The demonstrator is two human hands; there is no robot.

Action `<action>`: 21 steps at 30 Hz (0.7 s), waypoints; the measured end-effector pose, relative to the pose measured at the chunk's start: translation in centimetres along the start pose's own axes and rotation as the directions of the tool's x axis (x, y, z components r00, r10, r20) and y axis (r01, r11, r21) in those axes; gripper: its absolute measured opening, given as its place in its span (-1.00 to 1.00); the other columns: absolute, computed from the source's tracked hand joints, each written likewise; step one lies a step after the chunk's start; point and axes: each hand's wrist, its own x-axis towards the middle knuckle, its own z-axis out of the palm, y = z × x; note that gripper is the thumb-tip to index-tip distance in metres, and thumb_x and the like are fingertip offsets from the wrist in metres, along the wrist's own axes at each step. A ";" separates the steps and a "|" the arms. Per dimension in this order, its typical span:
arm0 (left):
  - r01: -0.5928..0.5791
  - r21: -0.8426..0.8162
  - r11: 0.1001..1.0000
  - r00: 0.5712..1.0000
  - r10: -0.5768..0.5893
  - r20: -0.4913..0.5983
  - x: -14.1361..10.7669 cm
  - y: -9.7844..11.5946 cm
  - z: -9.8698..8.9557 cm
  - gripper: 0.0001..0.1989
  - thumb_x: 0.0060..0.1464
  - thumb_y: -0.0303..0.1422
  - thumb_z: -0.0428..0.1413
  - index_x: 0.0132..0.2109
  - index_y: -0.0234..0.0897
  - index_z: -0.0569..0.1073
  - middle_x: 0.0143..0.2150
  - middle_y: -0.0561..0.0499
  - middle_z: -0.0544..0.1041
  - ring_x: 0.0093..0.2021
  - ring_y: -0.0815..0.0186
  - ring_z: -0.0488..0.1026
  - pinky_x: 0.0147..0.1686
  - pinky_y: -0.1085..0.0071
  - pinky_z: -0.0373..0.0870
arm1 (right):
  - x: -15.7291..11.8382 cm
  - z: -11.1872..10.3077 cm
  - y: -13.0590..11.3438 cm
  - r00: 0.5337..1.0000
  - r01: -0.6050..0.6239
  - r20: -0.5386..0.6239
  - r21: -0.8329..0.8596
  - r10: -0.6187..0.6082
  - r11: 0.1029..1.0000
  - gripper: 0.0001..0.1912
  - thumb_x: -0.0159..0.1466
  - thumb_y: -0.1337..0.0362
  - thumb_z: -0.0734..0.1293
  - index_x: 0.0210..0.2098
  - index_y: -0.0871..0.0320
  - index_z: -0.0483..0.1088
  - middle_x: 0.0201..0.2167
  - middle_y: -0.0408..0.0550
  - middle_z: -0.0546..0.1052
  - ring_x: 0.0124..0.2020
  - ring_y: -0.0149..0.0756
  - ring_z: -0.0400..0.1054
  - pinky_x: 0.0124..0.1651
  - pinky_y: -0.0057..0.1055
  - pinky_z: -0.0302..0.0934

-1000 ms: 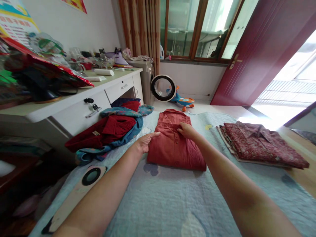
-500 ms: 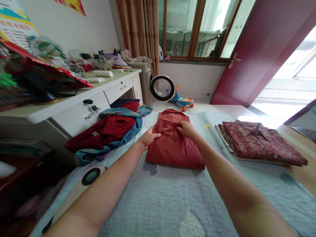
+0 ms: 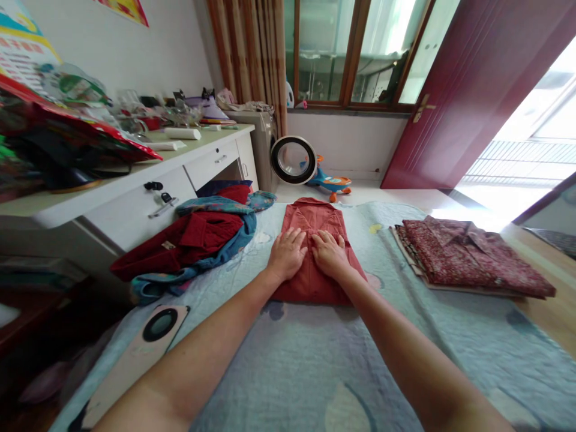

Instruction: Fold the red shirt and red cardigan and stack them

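A rust-red shirt (image 3: 315,285) lies folded on the light blue quilt (image 3: 288,372), its collar at the far end. My left hand (image 3: 288,255) rests flat on the left half of the shirt, fingers stretched forward. On the right half lies my right hand (image 3: 332,255), palm down with the fingers spread a little. Both hands press on the cloth and neither grips it. Part of the shirt's front is hidden under them.
To the right sits a stack of folded patterned clothes (image 3: 472,258). Crumpled dark red and blue clothes (image 3: 198,240) lie at the left, by a white desk (image 3: 180,174). A phone (image 3: 135,360) lies near my left forearm. Beyond stand a washing machine with its round door (image 3: 275,161) open and a ride-on toy (image 3: 330,182).
My hands have let go of the folded edge and now lie flat on the shirt. Its lower part has flattened and looks narrower. The view has shifted slightly.
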 end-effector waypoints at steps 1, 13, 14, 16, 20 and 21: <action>-0.026 0.008 1.000 0.997 0.025 0.071 0.1 0.3 0.6 -0.52 0.31 -0.22 -0.11 0.32 -0.22 0.22 0.38 -0.09 0.22 0.39 0.13 0.06 0.34 0.04 -0.02 | -0.3 0.3 0.1 0.999 -0.029 0.018 -0.003 0.029 1.000 -0.53 0.41 0.19 0.02 0.25 0.05 0.22 0.33 0.00 0.21 0.34 -0.10 -0.01 0.33 0.11 -0.25; 0.003 -0.113 0.994 0.964 0.027 0.265 0.3 0.0 2.4 -0.44 0.30 -0.14 -0.10 0.37 -0.16 0.14 0.42 -0.11 0.12 0.42 0.10 0.00 0.35 0.01 -0.14 | -0.7 1.3 2.1 0.969 -0.229 0.115 0.080 0.219 0.970 -0.49 0.39 0.07 0.07 0.26 0.05 0.21 0.36 0.03 0.14 0.34 -0.01 -0.01 0.27 0.12 -0.05; 0.018 -0.137 0.990 0.963 0.020 0.268 0.6 0.2 2.0 -0.45 0.30 -0.14 -0.09 0.37 -0.14 0.14 0.42 -0.11 0.12 0.42 0.09 0.00 0.35 -0.02 -0.16 | -0.7 1.0 2.7 0.963 -0.267 0.058 0.076 0.263 0.961 -0.50 0.38 0.07 0.09 0.24 0.08 0.24 0.34 0.09 0.18 0.32 0.00 0.04 0.26 0.06 -0.02; 0.028 -0.166 0.986 0.970 0.013 0.243 1.3 0.6 1.3 -0.46 0.30 -0.14 -0.11 0.37 -0.10 0.13 0.43 -0.09 0.09 0.43 0.08 -0.02 0.35 -0.07 -0.22 | -0.7 0.7 3.9 0.928 -0.368 -0.024 0.073 0.371 0.927 -0.50 0.35 0.10 0.14 0.20 0.17 0.26 0.27 0.21 0.26 0.25 0.04 0.15 0.21 -0.04 0.06; -0.011 -0.192 0.981 0.976 0.052 0.211 2.6 2.0 1.1 -0.46 0.30 -0.11 -0.10 0.36 -0.10 0.15 0.45 -0.10 0.05 0.44 0.07 -0.07 0.34 -0.08 -0.24 | -0.6 0.5 6.2 0.865 -0.493 -0.005 0.172 0.501 0.853 -0.50 0.29 0.20 0.21 0.18 0.25 0.26 0.03 0.25 0.48 0.06 -0.04 0.37 0.04 -0.27 0.19; -0.016 -0.193 0.981 0.973 0.060 0.223 2.8 2.3 1.3 -0.45 0.29 -0.10 -0.09 0.36 -0.12 0.16 0.44 -0.12 0.06 0.43 0.05 -0.06 0.34 -0.09 -0.23 | -0.5 0.4 6.7 0.854 -0.510 -0.001 0.204 0.521 0.836 -0.52 0.29 0.21 0.21 0.16 0.24 0.27 -0.02 0.22 0.51 0.02 -0.07 0.40 -0.01 -0.31 0.21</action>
